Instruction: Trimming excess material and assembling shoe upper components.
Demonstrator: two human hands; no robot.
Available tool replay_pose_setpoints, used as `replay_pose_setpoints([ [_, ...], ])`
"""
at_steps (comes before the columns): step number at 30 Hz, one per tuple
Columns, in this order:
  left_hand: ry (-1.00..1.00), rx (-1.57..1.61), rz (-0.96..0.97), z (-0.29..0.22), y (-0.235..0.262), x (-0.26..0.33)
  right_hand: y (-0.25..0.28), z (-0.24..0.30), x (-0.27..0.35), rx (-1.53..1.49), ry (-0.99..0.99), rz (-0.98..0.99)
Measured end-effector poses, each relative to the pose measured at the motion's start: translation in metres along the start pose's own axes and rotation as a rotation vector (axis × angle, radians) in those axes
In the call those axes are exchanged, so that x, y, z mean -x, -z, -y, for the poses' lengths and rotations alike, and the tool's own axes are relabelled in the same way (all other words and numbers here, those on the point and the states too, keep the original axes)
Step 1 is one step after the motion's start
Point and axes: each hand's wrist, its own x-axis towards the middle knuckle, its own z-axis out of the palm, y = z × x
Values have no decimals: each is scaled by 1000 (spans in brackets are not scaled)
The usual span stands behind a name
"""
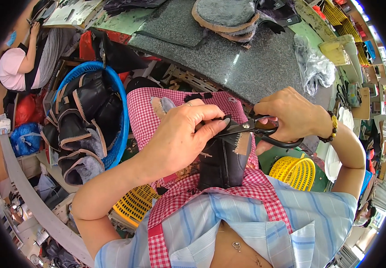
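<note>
The left hand point(181, 134) sits in the middle of the view and grips the top part of a black boot piece point(224, 163). Its fingers are curled over the upper edge, and the thumb presses on the material near the blades of the scissors point(257, 129). The boot piece hangs down from this hand, in front of the red checked apron point(264, 183), and it shows a light brown patch on its right side.

The right hand point(291, 116) is at 3 o'clock from the left hand, very near to it. It is closed around the black handles of the scissors, with the fingers through the loops. The blades point toward 9 o'clock and meet the upper edge of the boot piece just beside the left thumb. I cannot tell if the blades are open or closed, because the hand and the material cover them. A beaded bracelet point(333, 127) is on the right wrist.

At 9 o'clock from the hands stands a blue basket point(121, 111) full of more black boot pieces with grey lining. At 12 o'clock is a grey stone worktable point(246, 62), with a stack of grey furry pieces point(226, 15) on its far side and a clear plastic bag point(311, 67) at its right. A yellow basket point(295, 172) is at 4 o'clock, below the right hand. Another person in a pink shirt point(12, 67) is at 10 o'clock, well apart.
</note>
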Motion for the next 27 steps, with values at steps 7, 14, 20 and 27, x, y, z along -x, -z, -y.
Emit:
replay_pose_setpoints([
  [7, -57, -65, -81, 8, 2, 3, 5, 11, -9, 16, -20, 140],
  [14, 20, 56, -98, 6, 9, 12, -11, 17, -20, -20, -14, 142],
  [20, -36, 31, -107, 16, 12, 18, -12, 24, -30, -22, 29, 145],
  [27, 94, 49, -76, 21, 22, 24, -25, 26, -38, -9, 75, 68],
])
